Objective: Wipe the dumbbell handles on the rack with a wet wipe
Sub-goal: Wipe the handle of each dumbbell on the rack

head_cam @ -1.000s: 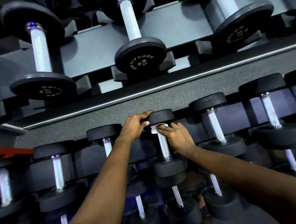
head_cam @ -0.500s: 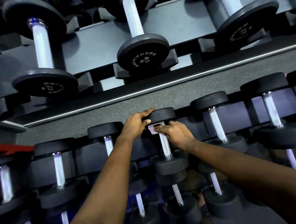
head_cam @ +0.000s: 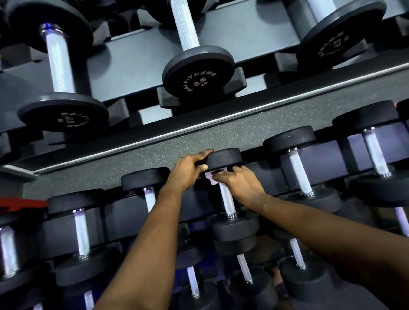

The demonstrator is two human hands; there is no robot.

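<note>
A black dumbbell with a silver handle (head_cam: pixel 227 200) lies in the middle row of the rack (head_cam: pixel 257 131). My left hand (head_cam: pixel 187 170) grips its far black end disc (head_cam: pixel 224 158), thumb underneath and fingers over the top. My right hand (head_cam: pixel 240 182) curls round the top of the handle just below that disc, pinching a white wet wipe (head_cam: pixel 212 178) against the metal. Only a small corner of the wipe shows past my fingers. The lower half of the handle is bare.
Neighbouring dumbbells (head_cam: pixel 299 172) sit close on both sides in the same row. A lower row (head_cam: pixel 245 270) lies under my forearms. Larger dumbbells (head_cam: pixel 191 46) rest on the upper tier, beyond a speckled grey beam.
My right hand with the wipe has slid a little up the handle toward the far disc. The left hand keeps its hold on the disc.
</note>
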